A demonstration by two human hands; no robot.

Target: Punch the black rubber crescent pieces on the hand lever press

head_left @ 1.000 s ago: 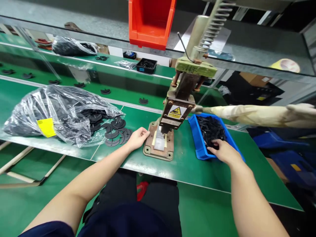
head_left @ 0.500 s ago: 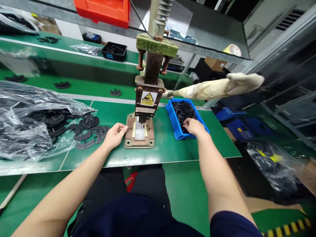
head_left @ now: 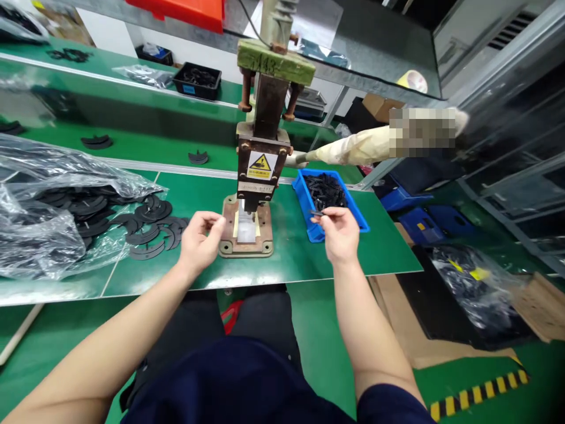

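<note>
While I watch from afar, the right hand [head_left: 341, 237] has its grip pinched closed on a small black strip [head_left: 316, 212], held over the left edge of the blue bin [head_left: 303, 204]. The strip's long axis runs roughly sideways, its free end toward the press [head_left: 263, 136]. From this grip, the base plate [head_left: 265, 224] lies left across the tabletop [head_left: 291, 259]; the left hand [head_left: 196, 244] is nearer, just beside it, loosely curled, and I cannot tell whether it holds anything.

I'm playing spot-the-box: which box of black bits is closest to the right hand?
The blue box on the near green bench, with the right hand by its near edge. The black tray sits farther back, beyond the press.
</note>
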